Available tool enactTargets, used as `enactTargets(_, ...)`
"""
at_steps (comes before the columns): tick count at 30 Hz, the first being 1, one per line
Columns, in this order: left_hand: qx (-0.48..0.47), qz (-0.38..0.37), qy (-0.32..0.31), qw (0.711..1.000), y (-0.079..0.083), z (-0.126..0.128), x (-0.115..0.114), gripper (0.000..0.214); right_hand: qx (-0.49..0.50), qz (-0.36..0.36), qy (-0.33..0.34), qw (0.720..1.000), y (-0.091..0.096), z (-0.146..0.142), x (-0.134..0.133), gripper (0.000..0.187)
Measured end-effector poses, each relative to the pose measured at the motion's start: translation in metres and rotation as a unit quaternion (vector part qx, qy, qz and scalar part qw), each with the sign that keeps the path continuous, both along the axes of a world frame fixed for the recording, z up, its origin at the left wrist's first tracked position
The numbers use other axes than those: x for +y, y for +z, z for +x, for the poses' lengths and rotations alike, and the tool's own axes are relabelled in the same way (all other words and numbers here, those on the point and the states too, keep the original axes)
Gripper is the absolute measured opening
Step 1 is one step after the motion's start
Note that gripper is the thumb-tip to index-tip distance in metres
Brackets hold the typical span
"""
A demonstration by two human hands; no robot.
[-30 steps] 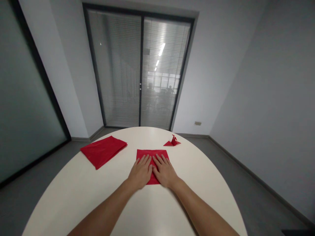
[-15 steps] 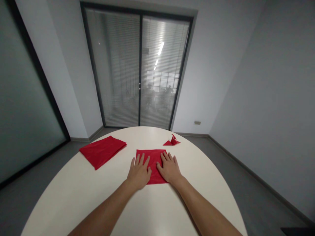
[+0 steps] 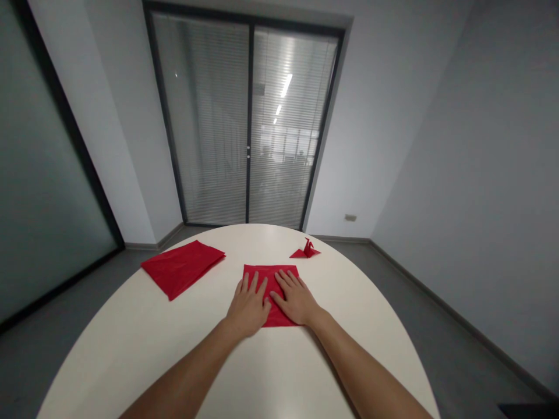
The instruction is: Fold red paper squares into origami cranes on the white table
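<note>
A red sheet of paper (image 3: 274,317) lies flat on the white round table, right in front of me. My left hand (image 3: 248,305) rests open on its left side, fingers spread and pointing away from me. On the right part of the sheet my right hand (image 3: 296,298) lies flat, its fingers slanting up and to the left. Between the two thumbs a strip of red paper shows; the sheet's left and right edges are partly covered by my hands. Beyond my right hand stands a folded red paper crane (image 3: 308,249).
A stack of red paper (image 3: 183,267) lies at the table's left edge. The round white table (image 3: 144,355) curves away on both sides. Past it stand a glass door (image 3: 248,128) with blinds and pale walls, one with a socket (image 3: 350,217).
My right hand has slid a little to the left across the paper, closer to my left hand. My left hand stays nearly where it was.
</note>
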State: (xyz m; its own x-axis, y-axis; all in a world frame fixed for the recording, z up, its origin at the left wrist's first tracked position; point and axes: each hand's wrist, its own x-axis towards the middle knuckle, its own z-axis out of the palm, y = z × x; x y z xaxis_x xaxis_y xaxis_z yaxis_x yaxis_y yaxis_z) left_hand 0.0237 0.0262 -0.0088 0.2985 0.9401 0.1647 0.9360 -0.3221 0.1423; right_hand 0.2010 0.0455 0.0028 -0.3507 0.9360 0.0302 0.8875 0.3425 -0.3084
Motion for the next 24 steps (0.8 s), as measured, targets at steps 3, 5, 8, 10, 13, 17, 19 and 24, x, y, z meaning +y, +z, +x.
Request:
enactTargets(3, 0.004, -0.003, 0.005, 1.0, 0.001, 0.0, -0.001, 0.061, -0.008, -0.009, -0.035, 0.999, 0.0, 0.003, 0.001, 0.075)
enactTargets(5, 0.005, -0.007, 0.004, 1.0, 0.002, 0.001, -0.001, 0.061, -0.012, -0.007, -0.06, 0.998, 0.0, 0.004, 0.002, 0.077)
enactTargets(8, 0.001, -0.013, 0.006, 1.0, 0.003, 0.001, -0.001, 0.061, -0.01, 0.033, -0.087, 0.996, -0.001, 0.006, 0.003, 0.077)
enactTargets(10, -0.004, -0.014, 0.007, 1.0, 0.003, 0.001, -0.001, 0.062, 0.005, 0.069, -0.06, 0.996, 0.0, 0.007, 0.001, 0.07)
enactTargets(13, -0.011, -0.009, 0.002, 1.0, 0.002, 0.001, 0.0, 0.061, 0.046, 0.085, 0.037, 0.995, 0.002, 0.006, -0.003, 0.064)
enactTargets(17, -0.009, -0.005, 0.001, 1.0, -0.001, -0.001, 0.003, 0.059, 0.05, 0.022, 0.099, 0.994, -0.001, 0.004, -0.007, 0.066)
enactTargets(19, -0.006, 0.002, 0.002, 1.0, -0.002, -0.002, 0.004, 0.057, 0.035, 0.005, 0.083, 0.996, -0.003, 0.004, -0.007, 0.07)
enactTargets(24, 0.009, 0.014, -0.008, 1.0, 0.0, -0.01, 0.007, 0.054, 0.027, 0.001, 0.062, 0.998, -0.002, 0.004, -0.006, 0.079)
